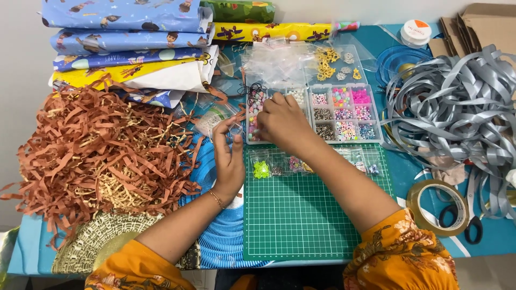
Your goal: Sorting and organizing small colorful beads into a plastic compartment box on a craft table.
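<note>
Bead box: a clear plastic organiser [344, 114] with many small square compartments sits just beyond the far edge of the green cutting mat — pink, white, silver and mixed-colour beads fill the cells.
Right hand: the right hand [282, 122] lies over the box's left cells, fingers curled down into the beads; what it pinches I cannot tell.
Left hand: the left hand [228, 156] stands upright just left of the box, fingertips pinched on a small clear bag [235, 129]; a thin gold bracelet [216, 198] circles the wrist.
Mat: the green cutting mat [301, 215] is flat, with a white grid, at the near edge of the table; small clear packets [279, 167] of beads lie in a row along its far edge, one with a bright yellow-green piece.
Shredded paper: a crinkly rust-brown heap [97, 150] covers the table's left side.
Wrapping paper: glossy folded sheets [129, 32] in blue and yellow prints are stacked at the far left corner.
Ribbon: a loose grey satin tangle [457, 102] fills the far right.
Tape: a brown tape roll [438, 207] lies near the right edge — black-handled scissors [470, 223] touch it.
Table: the blue table [484, 239] carries it all.
</note>
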